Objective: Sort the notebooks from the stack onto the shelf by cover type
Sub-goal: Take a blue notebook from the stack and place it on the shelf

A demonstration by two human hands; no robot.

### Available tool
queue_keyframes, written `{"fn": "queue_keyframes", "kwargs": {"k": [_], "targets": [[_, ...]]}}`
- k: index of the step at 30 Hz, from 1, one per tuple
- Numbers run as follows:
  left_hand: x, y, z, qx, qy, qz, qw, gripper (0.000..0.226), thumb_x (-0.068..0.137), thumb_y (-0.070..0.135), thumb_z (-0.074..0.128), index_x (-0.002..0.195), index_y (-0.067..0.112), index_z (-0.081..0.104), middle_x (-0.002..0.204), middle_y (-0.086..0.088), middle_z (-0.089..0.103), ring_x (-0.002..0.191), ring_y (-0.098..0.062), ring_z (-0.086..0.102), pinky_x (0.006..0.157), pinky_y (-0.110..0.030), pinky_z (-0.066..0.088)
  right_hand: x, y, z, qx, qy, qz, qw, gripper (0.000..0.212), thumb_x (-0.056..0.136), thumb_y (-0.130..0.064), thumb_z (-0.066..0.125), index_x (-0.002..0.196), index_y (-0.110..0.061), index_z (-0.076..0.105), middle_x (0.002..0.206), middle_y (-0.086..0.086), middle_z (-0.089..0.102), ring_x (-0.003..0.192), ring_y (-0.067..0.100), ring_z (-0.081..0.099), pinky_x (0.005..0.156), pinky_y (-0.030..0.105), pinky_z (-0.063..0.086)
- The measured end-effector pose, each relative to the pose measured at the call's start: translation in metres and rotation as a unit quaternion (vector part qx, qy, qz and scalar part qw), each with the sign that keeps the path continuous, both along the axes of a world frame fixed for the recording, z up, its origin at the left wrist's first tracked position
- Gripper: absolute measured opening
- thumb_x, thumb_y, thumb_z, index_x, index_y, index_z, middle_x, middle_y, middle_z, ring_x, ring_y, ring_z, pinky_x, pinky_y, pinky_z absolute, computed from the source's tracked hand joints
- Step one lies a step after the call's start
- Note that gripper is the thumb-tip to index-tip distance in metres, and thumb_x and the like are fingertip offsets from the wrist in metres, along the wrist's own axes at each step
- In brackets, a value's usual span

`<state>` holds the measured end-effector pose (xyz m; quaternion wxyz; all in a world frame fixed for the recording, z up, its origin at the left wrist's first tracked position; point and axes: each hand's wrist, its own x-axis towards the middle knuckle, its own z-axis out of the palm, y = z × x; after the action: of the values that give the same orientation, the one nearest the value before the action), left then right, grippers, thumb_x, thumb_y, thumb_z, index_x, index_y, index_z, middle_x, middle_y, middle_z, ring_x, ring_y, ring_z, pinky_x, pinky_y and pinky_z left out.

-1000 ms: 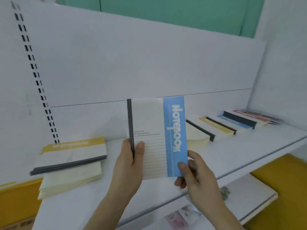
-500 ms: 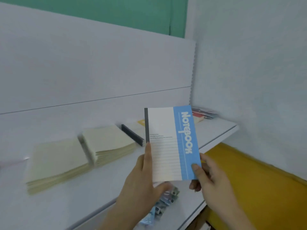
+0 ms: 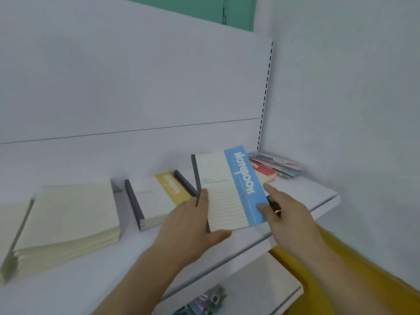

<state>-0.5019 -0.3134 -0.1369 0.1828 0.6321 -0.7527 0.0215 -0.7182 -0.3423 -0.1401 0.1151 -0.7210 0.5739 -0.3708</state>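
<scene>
Blue-banded notebook [image 3: 229,189] held tilted above the shelf [image 3: 318,194], over the gap between yellow-banded pile [image 3: 159,196] and red-banded pile [image 3: 263,171]. Left hand [image 3: 193,226] pinching the spine edge, thumb on the cover; right hand [image 3: 286,214] pinching the blue edge. Lower flat onto a matching blue pile, if any; keep spine aligned with neighbours. Counted: one notebook in hand, two banded piles, two plain cream stacks [image 3: 68,219].

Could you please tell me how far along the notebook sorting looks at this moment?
Partly done: a yellow-banded pile and a red-covered pile already lie on the shelf. In hand: the left hand and right hand hold a blue-banded notebook above the shelf, not yet set down. The source stack is out of view, so what remains is unclear.
</scene>
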Motion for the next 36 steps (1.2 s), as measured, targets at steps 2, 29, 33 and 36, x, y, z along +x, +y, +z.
{"fn": "queue_keyframes", "kwargs": {"k": [2,29,33,36], "targets": [[0.001,-0.03,0.003,0.006,-0.011,0.014,1.0,0.099,0.085,0.074,0.052,0.157,0.016,0.014,0.133,0.001,0.052,0.121,-0.017,0.05,0.097,-0.028,0.041,0.0,-0.037,0.002,-0.016,0.055,0.012,0.998,0.045,0.098,-0.035,0.053,0.143,-0.028,0.047,0.116,-0.005,0.065,0.099,0.014,0.056,0.082,0.024,0.04],[-0.028,-0.135,-0.017,0.102,-0.174,0.261,0.944,0.109,0.058,0.091,-0.004,0.139,0.036,0.044,0.115,0.005,0.059,0.118,-0.022,0.047,0.103,-0.038,0.035,-0.011,-0.241,-0.029,-0.148,0.344,0.326,0.868,0.088,0.091,-0.073,0.004,0.136,-0.017,0.055,0.118,-0.001,0.069,0.138,0.023,0.039,0.121,0.04,0.015],[-0.022,-0.137,-0.019,0.104,-0.153,0.244,0.952,0.107,0.058,0.091,0.005,0.136,0.031,0.047,0.104,0.009,0.061,0.112,-0.019,0.049,0.099,-0.033,0.038,-0.007,-0.241,-0.022,-0.134,0.389,0.333,0.849,0.079,0.089,-0.075,0.026,0.144,-0.02,0.041,0.132,-0.001,0.059,0.144,0.024,0.025,0.123,0.04,0.0],[-0.016,-0.139,-0.018,0.11,-0.152,0.226,0.956,0.102,0.062,0.091,0.011,0.133,0.03,0.05,0.096,0.01,0.058,0.108,-0.017,0.05,0.097,-0.031,0.036,-0.003,-0.244,-0.018,-0.122,0.393,0.337,0.847,0.075,0.088,-0.074,0.031,0.141,-0.023,0.04,0.133,-0.001,0.057,0.143,0.024,0.025,0.123,0.04,0.0]]}}
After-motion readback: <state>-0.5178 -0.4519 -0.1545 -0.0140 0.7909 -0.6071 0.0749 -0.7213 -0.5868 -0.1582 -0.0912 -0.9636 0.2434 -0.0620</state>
